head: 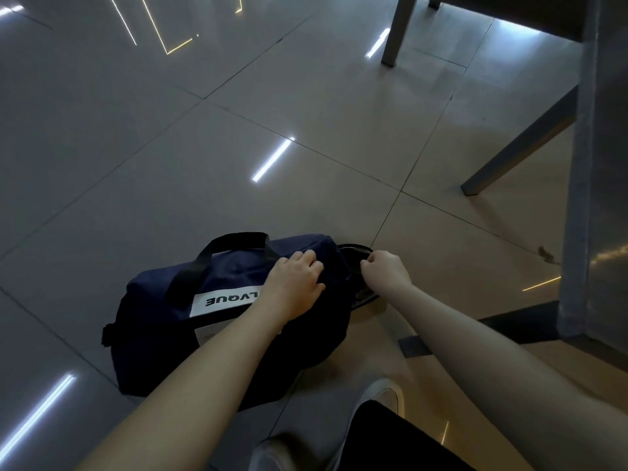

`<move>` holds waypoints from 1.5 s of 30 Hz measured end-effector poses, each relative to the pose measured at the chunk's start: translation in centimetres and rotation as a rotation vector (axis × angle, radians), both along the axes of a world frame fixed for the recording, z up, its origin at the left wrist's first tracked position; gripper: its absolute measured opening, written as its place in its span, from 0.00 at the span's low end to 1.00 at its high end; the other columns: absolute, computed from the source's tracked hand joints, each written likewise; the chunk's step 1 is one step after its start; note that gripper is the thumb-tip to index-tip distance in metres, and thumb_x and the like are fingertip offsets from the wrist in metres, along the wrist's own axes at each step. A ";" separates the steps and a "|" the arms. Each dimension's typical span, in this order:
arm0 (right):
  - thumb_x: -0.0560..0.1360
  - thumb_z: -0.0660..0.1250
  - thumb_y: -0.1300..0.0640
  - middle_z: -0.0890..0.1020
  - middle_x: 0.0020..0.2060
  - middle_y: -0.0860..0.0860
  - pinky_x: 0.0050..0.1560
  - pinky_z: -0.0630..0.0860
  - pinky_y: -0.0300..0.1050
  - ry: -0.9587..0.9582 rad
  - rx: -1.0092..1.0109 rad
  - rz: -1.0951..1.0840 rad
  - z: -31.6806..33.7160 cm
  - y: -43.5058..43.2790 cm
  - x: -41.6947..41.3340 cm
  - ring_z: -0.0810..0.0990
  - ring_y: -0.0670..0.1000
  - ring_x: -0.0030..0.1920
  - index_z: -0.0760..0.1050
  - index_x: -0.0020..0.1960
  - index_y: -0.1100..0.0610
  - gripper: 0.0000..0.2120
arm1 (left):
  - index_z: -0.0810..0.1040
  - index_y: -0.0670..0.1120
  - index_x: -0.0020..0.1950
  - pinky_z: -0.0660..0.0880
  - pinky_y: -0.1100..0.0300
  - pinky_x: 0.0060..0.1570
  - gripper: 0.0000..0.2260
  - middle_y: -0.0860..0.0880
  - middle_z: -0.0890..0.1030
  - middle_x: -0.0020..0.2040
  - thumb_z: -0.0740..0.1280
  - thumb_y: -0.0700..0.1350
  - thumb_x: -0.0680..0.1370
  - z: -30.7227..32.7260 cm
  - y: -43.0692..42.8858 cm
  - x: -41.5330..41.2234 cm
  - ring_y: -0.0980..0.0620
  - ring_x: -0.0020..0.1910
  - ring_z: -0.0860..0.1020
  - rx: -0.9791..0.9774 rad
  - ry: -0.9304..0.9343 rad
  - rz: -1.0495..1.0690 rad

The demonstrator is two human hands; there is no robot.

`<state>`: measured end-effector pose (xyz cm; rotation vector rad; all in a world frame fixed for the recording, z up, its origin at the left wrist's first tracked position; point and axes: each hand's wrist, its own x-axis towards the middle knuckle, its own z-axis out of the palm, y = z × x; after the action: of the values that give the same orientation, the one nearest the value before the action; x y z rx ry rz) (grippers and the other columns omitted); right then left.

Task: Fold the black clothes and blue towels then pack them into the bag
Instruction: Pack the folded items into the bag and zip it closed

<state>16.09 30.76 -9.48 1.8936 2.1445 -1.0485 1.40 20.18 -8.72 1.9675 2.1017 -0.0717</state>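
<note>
On the floor: the bag (163, 321) lies on its side on pale glossy tiles (204, 147), low in the view, just ahead of the person's feet.
Bag: navy, with a black handle (238, 240) arching over its top and a white label (221, 300) on the near side reading LVQUE upside down; its right end shows a black rim (353, 249).
Left hand (294, 283): lies on the bag's top near the right end, fingers (306, 258) bent and grasping the fabric.
Right hand (387, 270): at the black rim, fingers clenched and pinching its edge; what exactly sits between them cannot be told.
Feet: pale shoes (380, 390) just below the bag, with a black trouser leg (401, 440) beside them.
Far right: a grey post (584, 164) stands upright, well apart from the bag.
Behind: two chair legs (397, 32) stand on the tiles.
</note>
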 end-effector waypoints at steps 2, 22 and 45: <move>0.80 0.56 0.55 0.78 0.48 0.56 0.43 0.72 0.45 0.016 0.023 -0.052 -0.7 0.4 0.3 0.76 0.56 0.44 0.76 0.52 0.61 0.12 | 0.70 0.47 0.67 0.67 0.54 0.59 0.18 0.49 0.70 0.64 0.58 0.53 0.80 -0.4 1.7 0.6 0.48 0.63 0.68 0.025 -0.061 0.052; 0.77 0.65 0.51 0.59 0.76 0.53 0.70 0.65 0.54 -0.007 -0.196 -0.169 -14.5 5.2 3.3 0.61 0.57 0.74 0.49 0.78 0.55 0.36 | 0.59 0.57 0.75 0.49 0.52 0.74 0.25 0.56 0.57 0.76 0.61 0.55 0.79 -4.3 5.8 -1.2 0.56 0.75 0.54 0.008 -0.256 0.115; 0.79 0.62 0.58 0.75 0.35 0.49 0.32 0.66 0.33 0.331 0.113 -0.055 -8.8 5.3 0.4 0.73 0.48 0.36 0.72 0.43 0.57 0.06 | 0.55 0.55 0.76 0.50 0.51 0.73 0.30 0.55 0.56 0.77 0.62 0.57 0.78 -4.5 7.3 -2.1 0.54 0.76 0.54 -0.104 -0.261 0.139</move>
<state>16.48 36.11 -18.30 1.9543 2.3814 -1.3643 -0.67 27.49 -13.21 1.6674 2.0135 0.0955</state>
